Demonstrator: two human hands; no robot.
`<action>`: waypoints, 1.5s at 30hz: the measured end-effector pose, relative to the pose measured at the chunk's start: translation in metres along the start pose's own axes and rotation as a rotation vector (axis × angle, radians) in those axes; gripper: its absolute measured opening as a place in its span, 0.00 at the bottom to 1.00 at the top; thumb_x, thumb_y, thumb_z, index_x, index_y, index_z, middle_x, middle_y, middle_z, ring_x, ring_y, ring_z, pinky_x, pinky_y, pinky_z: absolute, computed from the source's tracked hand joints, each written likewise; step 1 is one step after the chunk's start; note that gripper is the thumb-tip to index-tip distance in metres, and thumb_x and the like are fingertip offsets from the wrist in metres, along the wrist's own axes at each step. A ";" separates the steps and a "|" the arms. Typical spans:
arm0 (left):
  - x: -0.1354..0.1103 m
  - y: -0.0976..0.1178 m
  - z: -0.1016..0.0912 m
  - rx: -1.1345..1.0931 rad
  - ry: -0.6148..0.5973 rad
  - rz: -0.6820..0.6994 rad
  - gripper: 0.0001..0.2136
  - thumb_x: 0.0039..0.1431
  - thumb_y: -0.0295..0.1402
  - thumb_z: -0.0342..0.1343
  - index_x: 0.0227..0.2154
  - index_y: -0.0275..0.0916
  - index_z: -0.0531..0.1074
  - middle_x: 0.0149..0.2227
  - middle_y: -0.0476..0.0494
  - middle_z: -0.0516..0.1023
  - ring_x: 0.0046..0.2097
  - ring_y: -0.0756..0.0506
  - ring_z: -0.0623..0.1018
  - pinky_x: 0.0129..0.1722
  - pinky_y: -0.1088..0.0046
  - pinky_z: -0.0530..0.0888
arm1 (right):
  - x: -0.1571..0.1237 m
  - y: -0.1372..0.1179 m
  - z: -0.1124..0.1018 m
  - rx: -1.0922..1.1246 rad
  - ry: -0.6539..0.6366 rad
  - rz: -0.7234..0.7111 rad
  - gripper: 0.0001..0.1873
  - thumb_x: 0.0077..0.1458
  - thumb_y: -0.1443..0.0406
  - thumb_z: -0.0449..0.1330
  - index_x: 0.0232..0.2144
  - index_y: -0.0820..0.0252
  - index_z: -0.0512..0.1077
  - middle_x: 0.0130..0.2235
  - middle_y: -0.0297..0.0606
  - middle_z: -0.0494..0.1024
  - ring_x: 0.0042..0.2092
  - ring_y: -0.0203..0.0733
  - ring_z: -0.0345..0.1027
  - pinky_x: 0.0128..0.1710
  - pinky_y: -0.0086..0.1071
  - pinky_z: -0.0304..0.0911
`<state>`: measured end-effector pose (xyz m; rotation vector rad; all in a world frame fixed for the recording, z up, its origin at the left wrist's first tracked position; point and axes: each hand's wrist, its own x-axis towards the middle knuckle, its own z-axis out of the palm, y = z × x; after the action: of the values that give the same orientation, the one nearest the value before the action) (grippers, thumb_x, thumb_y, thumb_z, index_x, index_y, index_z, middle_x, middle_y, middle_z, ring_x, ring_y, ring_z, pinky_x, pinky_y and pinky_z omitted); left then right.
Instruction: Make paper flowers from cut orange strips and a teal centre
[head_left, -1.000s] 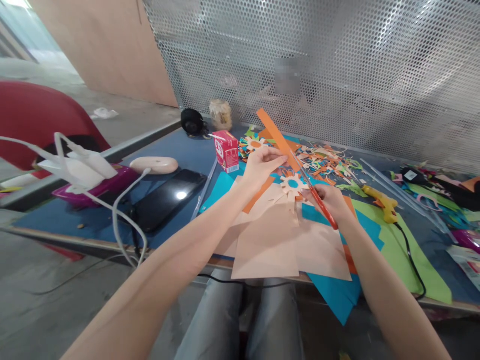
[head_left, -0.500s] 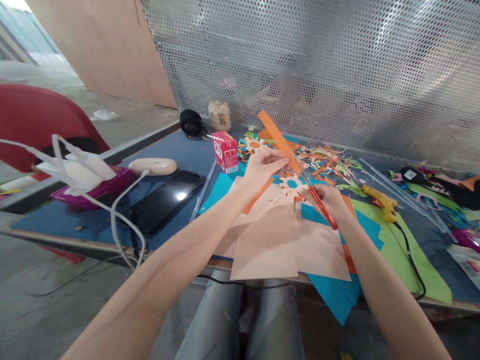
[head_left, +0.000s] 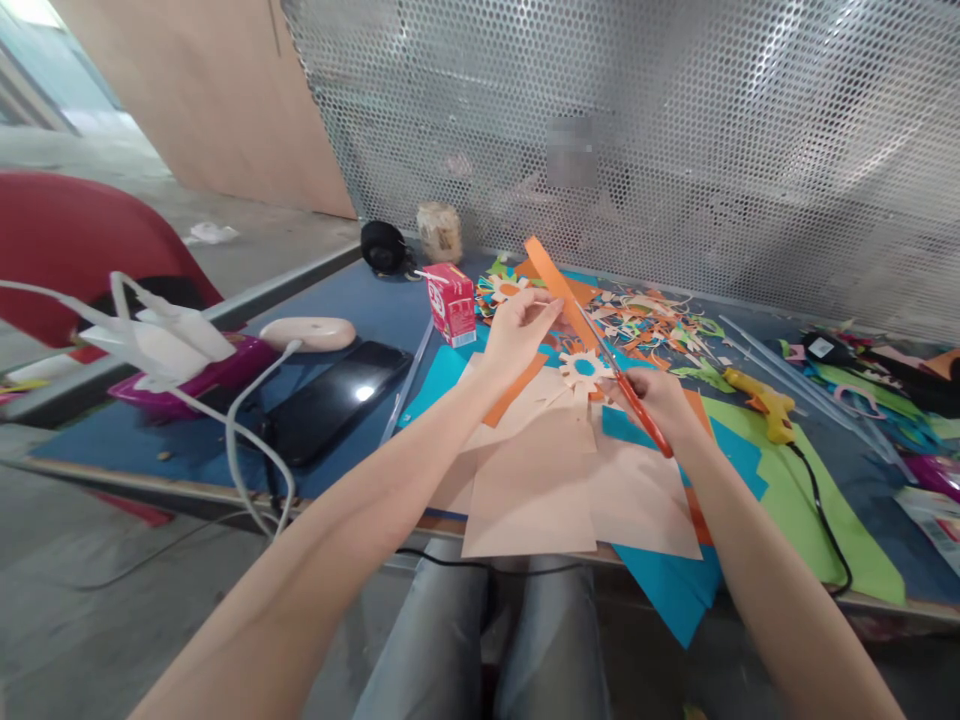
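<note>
My left hand [head_left: 517,332] pinches the lower end of a long orange paper strip [head_left: 553,280] that stands up at a slant above the table. My right hand [head_left: 658,400] is closed on red-handled scissors [head_left: 628,388], whose blades reach up to the strip's right edge. Below both hands lie peach paper sheets [head_left: 547,480], blue paper [head_left: 675,590] and a peach-and-blue paper flower [head_left: 585,368].
A red juice carton [head_left: 453,303], a black phone [head_left: 330,400], a peach oval case [head_left: 309,333] and white cables [head_left: 225,420] sit on the left. A yellow glue gun [head_left: 757,400], green paper [head_left: 817,510] and a heap of coloured scraps [head_left: 645,320] lie to the right. A perforated metal screen [head_left: 637,130] stands behind.
The orange strip has dropped slightly and shows shorter above my left hand. The scissors have stayed at its right edge. Both arms have hardly shifted.
</note>
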<state>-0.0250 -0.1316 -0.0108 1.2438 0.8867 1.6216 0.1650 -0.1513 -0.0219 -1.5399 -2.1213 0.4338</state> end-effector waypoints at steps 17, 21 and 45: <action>-0.002 -0.002 0.002 0.084 -0.033 0.041 0.06 0.50 0.33 0.56 0.24 0.37 0.67 0.22 0.48 0.74 0.26 0.51 0.75 0.22 0.78 0.70 | -0.002 0.001 0.001 -0.007 0.036 -0.056 0.26 0.45 0.43 0.50 0.15 0.58 0.58 0.18 0.30 0.57 0.23 0.32 0.51 0.22 0.27 0.49; -0.002 -0.001 0.002 0.046 -0.045 0.026 0.05 0.50 0.32 0.56 0.24 0.37 0.67 0.22 0.49 0.73 0.26 0.51 0.75 0.21 0.78 0.70 | -0.001 0.000 0.001 0.000 0.044 -0.058 0.27 0.45 0.43 0.50 0.14 0.59 0.58 0.18 0.30 0.56 0.23 0.32 0.49 0.22 0.27 0.48; -0.007 0.008 0.005 0.029 -0.135 -0.063 0.04 0.51 0.29 0.55 0.24 0.35 0.68 0.22 0.47 0.74 0.25 0.52 0.75 0.21 0.79 0.69 | -0.001 0.002 0.001 -0.046 0.065 -0.031 0.27 0.45 0.43 0.50 0.14 0.60 0.58 0.18 0.30 0.55 0.23 0.31 0.49 0.21 0.27 0.45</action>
<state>-0.0213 -0.1407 -0.0049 1.3165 0.8587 1.4621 0.1665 -0.1516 -0.0238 -1.5229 -2.1162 0.3217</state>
